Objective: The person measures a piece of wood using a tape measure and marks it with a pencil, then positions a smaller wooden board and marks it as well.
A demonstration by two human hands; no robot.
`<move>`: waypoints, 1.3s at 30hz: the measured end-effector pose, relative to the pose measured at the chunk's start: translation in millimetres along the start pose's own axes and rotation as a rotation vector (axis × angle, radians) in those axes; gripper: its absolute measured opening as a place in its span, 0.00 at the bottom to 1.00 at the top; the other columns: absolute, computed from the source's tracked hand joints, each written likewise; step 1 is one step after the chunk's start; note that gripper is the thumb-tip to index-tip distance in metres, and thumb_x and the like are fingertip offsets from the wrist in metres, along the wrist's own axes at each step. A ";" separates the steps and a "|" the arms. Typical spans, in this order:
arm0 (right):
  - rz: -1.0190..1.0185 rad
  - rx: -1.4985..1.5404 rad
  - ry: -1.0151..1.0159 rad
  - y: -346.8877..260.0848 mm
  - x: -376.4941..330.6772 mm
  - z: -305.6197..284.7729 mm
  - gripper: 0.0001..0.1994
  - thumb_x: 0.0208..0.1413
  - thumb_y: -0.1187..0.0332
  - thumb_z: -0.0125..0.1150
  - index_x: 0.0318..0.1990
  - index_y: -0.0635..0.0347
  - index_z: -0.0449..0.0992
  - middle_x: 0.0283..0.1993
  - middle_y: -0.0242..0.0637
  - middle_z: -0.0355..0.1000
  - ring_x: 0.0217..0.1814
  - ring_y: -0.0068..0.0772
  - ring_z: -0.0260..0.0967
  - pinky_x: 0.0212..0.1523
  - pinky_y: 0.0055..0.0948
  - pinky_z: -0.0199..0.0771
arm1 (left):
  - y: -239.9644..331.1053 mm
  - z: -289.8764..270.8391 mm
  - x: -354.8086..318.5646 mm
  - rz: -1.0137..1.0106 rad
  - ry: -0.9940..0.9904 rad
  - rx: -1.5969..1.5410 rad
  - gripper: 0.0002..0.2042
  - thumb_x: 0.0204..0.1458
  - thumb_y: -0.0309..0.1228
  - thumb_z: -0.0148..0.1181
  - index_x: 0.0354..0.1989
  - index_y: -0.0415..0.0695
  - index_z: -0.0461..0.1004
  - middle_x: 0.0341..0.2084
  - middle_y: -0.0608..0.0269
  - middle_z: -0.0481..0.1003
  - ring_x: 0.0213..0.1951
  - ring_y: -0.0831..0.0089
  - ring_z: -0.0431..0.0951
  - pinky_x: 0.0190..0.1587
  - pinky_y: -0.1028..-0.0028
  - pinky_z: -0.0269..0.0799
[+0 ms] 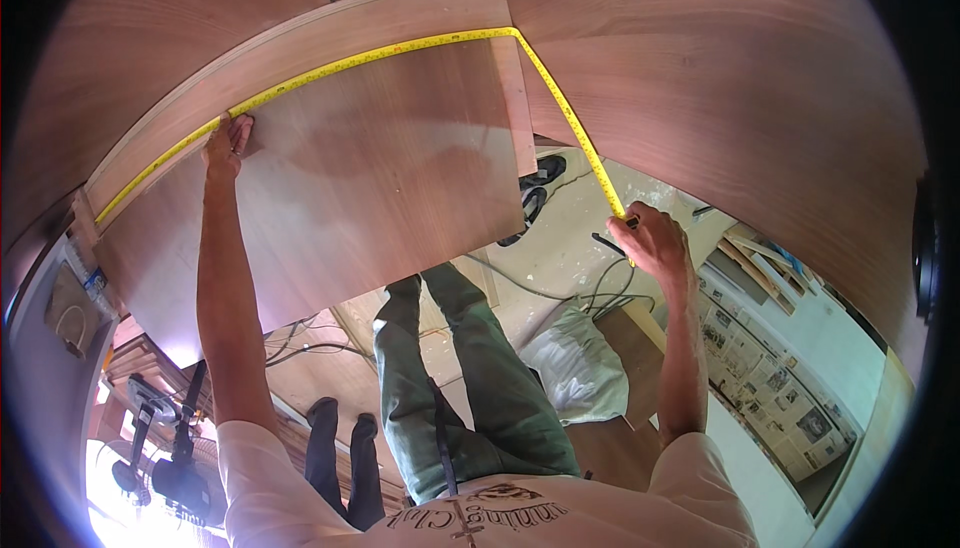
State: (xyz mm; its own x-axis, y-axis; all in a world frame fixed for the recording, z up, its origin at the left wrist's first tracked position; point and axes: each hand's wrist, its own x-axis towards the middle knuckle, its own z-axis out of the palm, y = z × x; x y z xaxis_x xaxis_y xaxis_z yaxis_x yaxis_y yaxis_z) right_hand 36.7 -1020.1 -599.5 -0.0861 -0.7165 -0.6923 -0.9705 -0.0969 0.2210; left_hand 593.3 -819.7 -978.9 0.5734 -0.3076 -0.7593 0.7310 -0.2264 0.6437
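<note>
Yellow steel measuring tape (400, 48): running taut along the pale edge strip of a brown wooden cabinet panel (380, 168), then bending down at the corner, so the blade is lying flat for reading. Left hand (228, 143): pressing the tape against the panel, fingers flattened. Right hand (655, 238): grip clenching the tape's lower end, pulling tension.

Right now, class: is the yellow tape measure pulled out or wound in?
Pulled out. The yellow tape measure runs from the left hand along the wooden panel, bends at its corner, then slants to the right hand.
</note>
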 end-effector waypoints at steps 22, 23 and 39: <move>-0.003 -0.008 -0.007 24.6 7.2 13.4 0.22 0.52 0.50 0.54 0.37 0.63 0.76 0.30 0.50 0.77 0.36 0.55 0.76 0.41 0.46 0.74 | -10.9 -10.9 11.9 -0.007 -0.072 -0.102 0.16 0.63 0.36 0.56 0.51 0.36 0.70 0.40 0.50 0.78 0.42 0.63 0.81 0.43 0.73 0.82; -0.061 0.035 -0.009 30.5 12.6 18.7 0.21 0.53 0.49 0.54 0.33 0.63 0.74 0.31 0.52 0.77 0.37 0.58 0.75 0.41 0.48 0.74 | -10.5 -12.4 14.4 0.021 -0.240 -0.012 0.17 0.65 0.40 0.52 0.50 0.38 0.71 0.37 0.55 0.78 0.37 0.66 0.80 0.38 0.74 0.80; -0.160 0.526 -0.144 179.4 32.5 139.2 0.20 0.58 0.63 0.58 0.57 0.56 0.69 0.29 0.29 0.66 0.24 0.18 0.59 0.24 0.25 0.60 | 23.4 30.4 -138.0 0.236 -0.079 -0.065 0.13 0.62 0.36 0.56 0.43 0.36 0.73 0.32 0.53 0.80 0.36 0.66 0.83 0.37 0.72 0.82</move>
State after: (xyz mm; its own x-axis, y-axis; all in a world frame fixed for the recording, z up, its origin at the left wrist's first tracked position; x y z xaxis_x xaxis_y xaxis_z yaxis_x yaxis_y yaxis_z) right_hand -171.5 -964.6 -678.0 0.0774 -0.6159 -0.7841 -0.9524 0.1869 -0.2408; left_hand 520.0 -810.6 -856.1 0.7019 -0.4170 -0.5775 0.6043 -0.0806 0.7927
